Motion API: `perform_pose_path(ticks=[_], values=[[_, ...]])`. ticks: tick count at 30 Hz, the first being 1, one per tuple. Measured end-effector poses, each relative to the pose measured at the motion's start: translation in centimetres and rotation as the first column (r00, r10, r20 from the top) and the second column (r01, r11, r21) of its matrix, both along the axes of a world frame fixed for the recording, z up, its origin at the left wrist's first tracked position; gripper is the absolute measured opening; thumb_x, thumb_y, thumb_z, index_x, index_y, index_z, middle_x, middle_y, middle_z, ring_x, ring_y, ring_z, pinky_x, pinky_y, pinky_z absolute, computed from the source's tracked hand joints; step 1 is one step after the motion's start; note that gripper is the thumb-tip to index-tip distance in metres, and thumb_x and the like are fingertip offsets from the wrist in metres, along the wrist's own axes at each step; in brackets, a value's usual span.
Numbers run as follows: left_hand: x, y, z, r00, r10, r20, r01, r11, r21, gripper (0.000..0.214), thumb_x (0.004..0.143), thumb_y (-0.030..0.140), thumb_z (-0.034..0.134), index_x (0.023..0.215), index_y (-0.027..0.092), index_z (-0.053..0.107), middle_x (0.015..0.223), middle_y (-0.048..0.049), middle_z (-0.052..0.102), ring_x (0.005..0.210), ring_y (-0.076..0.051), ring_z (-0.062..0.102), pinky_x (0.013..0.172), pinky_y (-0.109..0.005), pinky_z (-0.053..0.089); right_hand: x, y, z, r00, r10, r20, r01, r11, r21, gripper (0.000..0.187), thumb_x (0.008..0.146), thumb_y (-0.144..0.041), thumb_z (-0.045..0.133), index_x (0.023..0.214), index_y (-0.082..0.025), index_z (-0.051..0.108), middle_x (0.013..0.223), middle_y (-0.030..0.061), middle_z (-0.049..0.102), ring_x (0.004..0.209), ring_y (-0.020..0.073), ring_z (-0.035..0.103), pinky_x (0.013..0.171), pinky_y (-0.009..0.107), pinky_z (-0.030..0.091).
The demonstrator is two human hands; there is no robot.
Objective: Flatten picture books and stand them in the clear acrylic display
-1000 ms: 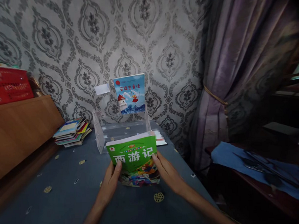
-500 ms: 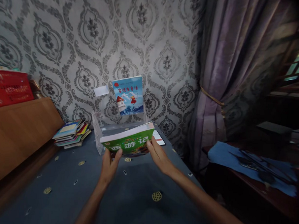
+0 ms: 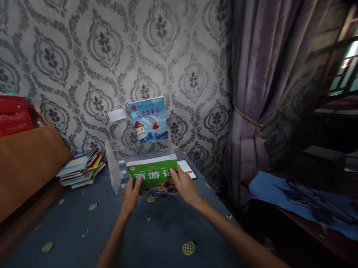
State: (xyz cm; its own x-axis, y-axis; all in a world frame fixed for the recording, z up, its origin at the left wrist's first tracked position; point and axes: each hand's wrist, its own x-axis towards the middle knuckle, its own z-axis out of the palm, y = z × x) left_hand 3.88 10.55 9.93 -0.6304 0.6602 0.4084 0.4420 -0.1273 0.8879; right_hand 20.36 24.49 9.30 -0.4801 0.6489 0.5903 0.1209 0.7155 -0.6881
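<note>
A green-covered book (image 3: 155,175) with white Chinese characters is held by its two sides above the table, cover facing me. My left hand (image 3: 131,193) grips its left edge with the thumb on the cover. On the right edge, my right hand (image 3: 183,185) has its thumb on the cover too, the other fingers behind. Just beyond the book stands a clear acrylic display rack (image 3: 114,168). A blue book (image 3: 150,121) with a red-roofed tower on its cover leans upright in the rack's upper tier. The held book hides part of the rack's front.
A phone (image 3: 187,169) lies right of the rack. Several stacked books (image 3: 81,170) sit at the left, beside a wooden cabinet (image 3: 26,168) bearing a red box (image 3: 9,115). Patterned wall and a tied purple curtain (image 3: 251,107) bound the back. A blue cloth (image 3: 303,203) lies at right.
The green book has levelled out and tilted back, so more of its cover faces me. Both hands still hold it. The whole view has shifted slightly.
</note>
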Motion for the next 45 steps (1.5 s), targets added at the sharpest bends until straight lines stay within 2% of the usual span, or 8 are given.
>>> perform_pose_path(ticks=[4, 8, 17, 24, 30, 34, 40, 45], values=[[-0.5, 0.3, -0.4, 0.999, -0.024, 0.040, 0.024, 1.000, -0.011, 0.070, 0.078, 0.080, 0.057, 0.104, 0.016, 0.062, 0.076, -0.0003, 0.060, 0.052, -0.013, 0.052, 0.044, -0.027, 0.049, -0.3, 0.4, -0.7, 0.995, 0.063, 0.081, -0.057, 0.996, -0.074, 0.036, 0.102, -0.046, 0.032, 0.107, -0.020, 0.057, 0.096, 0.0111, 0.073, 0.100, 0.0270, 0.068, 0.086, 0.036, 0.050], [-0.9, 1.1, 0.8, 0.999, -0.018, 0.035, 0.018, 1.000, 0.009, 0.065, 0.080, 0.076, 0.058, 0.107, 0.017, 0.062, 0.082, -0.0011, 0.060, 0.059, -0.014, 0.055, 0.041, -0.023, 0.049, -0.9, 0.8, 0.1, 0.994, 0.058, 0.097, -0.050, 0.995, -0.085, 0.034, 0.102, -0.044, 0.034, 0.109, -0.019, 0.058, 0.101, 0.0126, 0.073, 0.106, 0.0271, 0.067, 0.088, 0.035, 0.049], [-2.0, 4.4, 3.1, 0.993, 0.015, 0.113, -0.006, 0.997, -0.073, 0.052, 0.086, 0.064, 0.060, 0.106, 0.017, 0.067, 0.095, -0.0093, 0.067, 0.081, -0.022, 0.063, 0.042, -0.021, 0.050, -2.0, 3.7, 2.8, 0.998, 0.008, 0.056, -0.005, 0.999, -0.054, 0.041, 0.105, -0.050, 0.031, 0.109, -0.021, 0.060, 0.089, 0.0089, 0.072, 0.086, 0.0252, 0.068, 0.076, 0.034, 0.051], [-2.6, 6.0, 3.0, 0.980, -0.026, 0.197, 0.045, 0.995, -0.089, 0.052, 0.084, 0.057, 0.067, 0.114, 0.015, 0.064, 0.105, -0.0117, 0.068, 0.083, -0.022, 0.066, 0.041, -0.021, 0.051, -2.8, 5.6, 3.6, 0.991, 0.051, 0.126, -0.035, 0.991, -0.127, 0.041, 0.104, -0.048, 0.034, 0.105, -0.018, 0.061, 0.085, 0.0088, 0.070, 0.075, 0.0233, 0.067, 0.068, 0.033, 0.051], [-2.5, 6.5, 3.0, 0.998, 0.027, 0.059, -0.032, 0.996, 0.086, 0.052, 0.086, 0.060, 0.064, 0.113, 0.015, 0.064, 0.099, -0.0086, 0.066, 0.083, -0.020, 0.064, 0.046, -0.021, 0.055, -3.1, 5.6, 4.7, 0.998, 0.039, 0.043, -0.037, 0.998, -0.044, 0.040, 0.102, -0.048, 0.034, 0.107, -0.018, 0.059, 0.098, 0.0118, 0.072, 0.093, 0.0271, 0.067, 0.082, 0.036, 0.050], [-1.8, 6.1, 3.8, 0.999, 0.039, 0.023, -0.043, 0.982, 0.181, 0.051, 0.088, 0.063, 0.061, 0.113, 0.018, 0.064, 0.098, -0.0082, 0.066, 0.081, -0.021, 0.065, 0.047, -0.024, 0.057, -1.9, 4.8, 6.1, 0.997, 0.063, -0.039, -0.063, 0.998, 0.006, 0.040, 0.100, -0.053, 0.036, 0.102, -0.020, 0.059, 0.090, 0.0082, 0.071, 0.084, 0.0256, 0.066, 0.077, 0.036, 0.051], [0.0, 5.6, 6.6, 0.985, 0.100, -0.138, -0.036, 0.912, 0.409, 0.041, 0.091, 0.056, 0.062, 0.109, 0.019, 0.066, 0.093, -0.0058, 0.065, 0.078, -0.016, 0.063, 0.060, -0.026, 0.062, 0.4, 3.2, 8.8, 0.955, 0.139, -0.262, -0.114, 0.988, 0.106, 0.042, 0.100, -0.057, 0.041, 0.110, -0.022, 0.061, 0.092, 0.0070, 0.070, 0.085, 0.0237, 0.066, 0.077, 0.038, 0.056], [0.8, 6.6, 9.1, 0.947, 0.139, -0.291, 0.038, 0.849, 0.527, 0.041, 0.093, 0.054, 0.061, 0.113, 0.019, 0.065, 0.099, -0.0066, 0.064, 0.088, -0.017, 0.064, 0.073, -0.031, 0.063, 1.0, 3.1, 10.8, 0.859, 0.228, -0.459, -0.172, 0.972, 0.161, 0.045, 0.100, -0.059, 0.044, 0.125, -0.024, 0.057, 0.115, 0.0078, 0.068, 0.100, 0.0223, 0.067, 0.086, 0.039, 0.059]])
